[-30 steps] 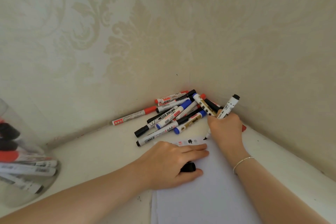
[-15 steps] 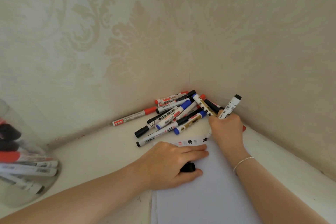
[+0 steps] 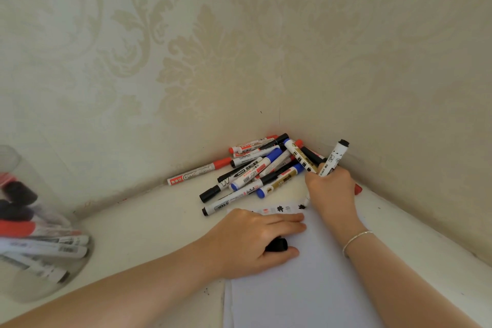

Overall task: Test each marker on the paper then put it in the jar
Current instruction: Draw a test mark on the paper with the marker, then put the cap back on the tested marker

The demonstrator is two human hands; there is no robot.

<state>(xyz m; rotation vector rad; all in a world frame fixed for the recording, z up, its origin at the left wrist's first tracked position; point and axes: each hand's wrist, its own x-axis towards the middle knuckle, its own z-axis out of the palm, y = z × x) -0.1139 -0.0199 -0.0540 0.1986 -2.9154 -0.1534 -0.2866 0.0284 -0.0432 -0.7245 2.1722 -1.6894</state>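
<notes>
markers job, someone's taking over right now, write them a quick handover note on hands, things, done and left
Right hand grips a white marker, tip down at the far edge of the paper, by a row of test marks.
Left hand rests on the paper, holding a black cap under its fingers.
Done: several markers already in the jar at far left.
Left: cap this marker, put it in the jar, then test the pile of markers in the corner.

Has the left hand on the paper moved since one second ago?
No. The left hand rests at the same spot on the paper, its fingertips just below the row of test marks, as before.
</notes>
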